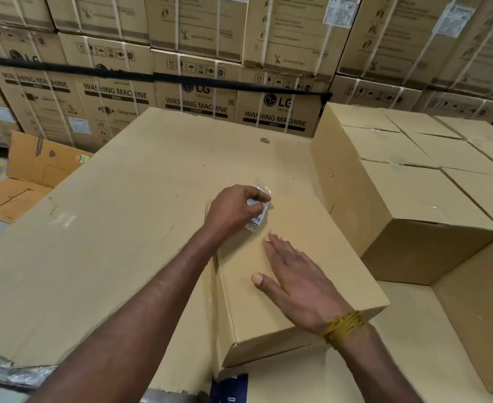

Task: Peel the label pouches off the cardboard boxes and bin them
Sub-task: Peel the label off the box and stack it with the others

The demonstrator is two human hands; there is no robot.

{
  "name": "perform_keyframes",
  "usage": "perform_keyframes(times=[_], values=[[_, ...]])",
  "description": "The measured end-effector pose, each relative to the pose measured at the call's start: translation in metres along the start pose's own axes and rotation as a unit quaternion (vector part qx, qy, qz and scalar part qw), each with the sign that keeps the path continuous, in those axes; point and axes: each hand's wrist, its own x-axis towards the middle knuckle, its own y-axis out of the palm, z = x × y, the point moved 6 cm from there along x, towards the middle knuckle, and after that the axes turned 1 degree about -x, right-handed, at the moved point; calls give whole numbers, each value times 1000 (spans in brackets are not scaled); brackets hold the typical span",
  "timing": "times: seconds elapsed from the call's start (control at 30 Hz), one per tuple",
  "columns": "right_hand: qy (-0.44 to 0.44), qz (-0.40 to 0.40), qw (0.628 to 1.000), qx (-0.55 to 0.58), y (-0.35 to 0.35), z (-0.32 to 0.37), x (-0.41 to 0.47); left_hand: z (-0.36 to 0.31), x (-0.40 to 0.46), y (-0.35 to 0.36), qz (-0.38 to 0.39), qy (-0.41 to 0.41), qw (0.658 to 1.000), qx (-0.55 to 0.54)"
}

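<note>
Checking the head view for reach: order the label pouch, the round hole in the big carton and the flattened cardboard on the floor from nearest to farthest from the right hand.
1. Label pouch: just beyond the right hand, gripped by the left hand.
2. Round hole: farther back on the carton top.
3. Flattened cardboard: far left, on the floor.

Tan cardboard box (294, 274); clear label pouch (258, 212) with white paper; yellow wrist thread (342, 325), lower right; black-printed stacked cartons (198, 103).

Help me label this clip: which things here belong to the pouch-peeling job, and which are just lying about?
In the job:
left hand, gripping the label pouch
right hand, flat on the small cardboard box

Lying about:
washing machine cartons behind
stacked plain boxes on the right
flattened cardboard on the floor
</note>
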Motion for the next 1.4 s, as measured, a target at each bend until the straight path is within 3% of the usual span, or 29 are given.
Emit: perform_keyframes(times=[0.17,0.4,0.63,0.9,1.17,1.4], values=[[21,-24,999,-8,-2,7,20,2,-3,-3,-5,7,1000,-17],[0,53,998,-14,7,17,-51,3,-1,-1,-5,6,1000,-9],[37,-13,999,3,-5,-1,20,1,-2,-3,-8,11,1000,-2],[17,39,999,-1,8,6,-46,3,-2,-1,-3,0,1000,-18],[40,-19,999,15,-7,-11,22,1,-3,-2,-7,11,1000,-8],[25,24,999,8,9,-3,-48,5,-1,0,-3,8,1000,-24]])
